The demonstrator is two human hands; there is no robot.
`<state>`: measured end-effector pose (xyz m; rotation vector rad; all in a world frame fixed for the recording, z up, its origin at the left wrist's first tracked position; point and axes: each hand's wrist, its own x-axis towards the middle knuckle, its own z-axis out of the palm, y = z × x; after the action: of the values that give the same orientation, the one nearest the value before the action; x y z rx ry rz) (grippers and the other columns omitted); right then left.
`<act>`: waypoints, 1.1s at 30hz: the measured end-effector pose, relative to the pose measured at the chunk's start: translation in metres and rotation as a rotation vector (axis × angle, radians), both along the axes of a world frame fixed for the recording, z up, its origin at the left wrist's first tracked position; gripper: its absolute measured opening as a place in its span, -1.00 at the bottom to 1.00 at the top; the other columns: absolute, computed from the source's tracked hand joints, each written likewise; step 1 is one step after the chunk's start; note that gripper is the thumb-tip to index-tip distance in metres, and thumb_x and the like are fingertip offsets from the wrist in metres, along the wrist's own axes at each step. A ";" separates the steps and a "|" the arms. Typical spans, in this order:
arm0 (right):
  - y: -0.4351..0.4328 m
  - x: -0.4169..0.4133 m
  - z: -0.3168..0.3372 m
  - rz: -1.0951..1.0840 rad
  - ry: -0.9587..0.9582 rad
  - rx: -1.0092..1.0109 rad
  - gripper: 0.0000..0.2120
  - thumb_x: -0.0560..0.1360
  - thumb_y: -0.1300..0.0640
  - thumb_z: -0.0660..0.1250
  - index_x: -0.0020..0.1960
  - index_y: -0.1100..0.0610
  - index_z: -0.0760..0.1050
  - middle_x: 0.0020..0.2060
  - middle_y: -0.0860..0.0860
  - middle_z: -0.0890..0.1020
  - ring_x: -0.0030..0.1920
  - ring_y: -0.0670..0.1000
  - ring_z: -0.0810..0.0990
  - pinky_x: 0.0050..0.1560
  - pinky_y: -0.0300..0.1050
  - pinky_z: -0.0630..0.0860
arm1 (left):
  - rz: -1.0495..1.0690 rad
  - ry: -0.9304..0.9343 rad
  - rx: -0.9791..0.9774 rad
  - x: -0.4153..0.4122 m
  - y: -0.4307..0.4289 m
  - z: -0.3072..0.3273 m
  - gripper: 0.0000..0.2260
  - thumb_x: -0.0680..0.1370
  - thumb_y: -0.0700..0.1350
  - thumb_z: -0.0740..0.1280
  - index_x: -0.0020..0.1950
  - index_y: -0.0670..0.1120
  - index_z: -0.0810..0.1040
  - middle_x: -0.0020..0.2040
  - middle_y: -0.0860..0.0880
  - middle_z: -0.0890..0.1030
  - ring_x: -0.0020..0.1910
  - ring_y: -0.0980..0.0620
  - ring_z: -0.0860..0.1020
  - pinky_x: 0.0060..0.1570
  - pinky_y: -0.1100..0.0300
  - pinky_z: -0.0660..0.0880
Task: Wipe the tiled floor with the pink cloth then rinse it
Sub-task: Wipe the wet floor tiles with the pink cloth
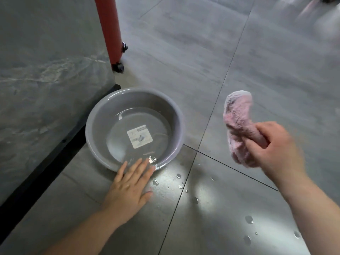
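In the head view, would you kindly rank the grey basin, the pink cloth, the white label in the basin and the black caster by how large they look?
1. grey basin
2. pink cloth, bunched and held nearer the camera, so its true size is unsure
3. white label
4. black caster

The right hand [272,146] grips a bunched pink fluffy cloth [239,126] above the grey tiled floor [202,52], while the left hand [130,186] lies flat, fingers spread, beside a round grey plastic basin [95,115] of water.
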<state>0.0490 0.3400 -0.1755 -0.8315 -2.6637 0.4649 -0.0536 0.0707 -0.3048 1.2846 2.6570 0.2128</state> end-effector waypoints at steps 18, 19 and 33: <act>-0.091 0.037 -0.201 0.235 -0.628 -0.055 -0.15 0.24 -0.26 0.08 0.45 0.11 0.16 0.28 0.22 0.47 0.29 0.25 0.33 0.36 0.06 0.05 | -0.111 0.069 -0.021 0.006 0.010 -0.010 -0.43 0.55 0.22 -0.23 0.46 -0.04 0.12 0.37 -0.01 0.28 0.48 0.22 -0.24 0.45 0.20 -0.21; -0.104 0.034 -0.205 0.291 -0.584 -0.041 -0.14 0.27 -0.24 0.08 0.50 0.10 0.06 0.36 0.21 0.38 0.32 0.26 0.29 0.36 0.06 -0.01 | -0.113 0.072 -0.009 0.005 0.010 -0.010 -0.43 0.55 0.21 -0.22 0.45 -0.04 0.13 0.37 0.00 0.26 0.48 0.23 -0.24 0.45 0.20 -0.21; -0.040 -0.064 -0.208 -0.047 -0.486 -0.152 -0.42 0.54 -0.01 -0.10 0.52 0.09 -0.11 0.52 0.15 -0.10 0.51 0.19 -0.15 0.48 0.04 -0.23 | -0.203 0.214 -0.043 0.002 0.006 -0.024 -0.37 0.53 0.25 -0.22 0.49 -0.09 -0.16 0.52 -0.03 -0.07 0.50 0.12 -0.23 0.46 0.08 -0.17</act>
<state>-0.0145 0.3000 -0.3837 -1.1791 -3.0653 0.5133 -0.0513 0.0772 -0.3285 1.6341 2.6570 -0.0112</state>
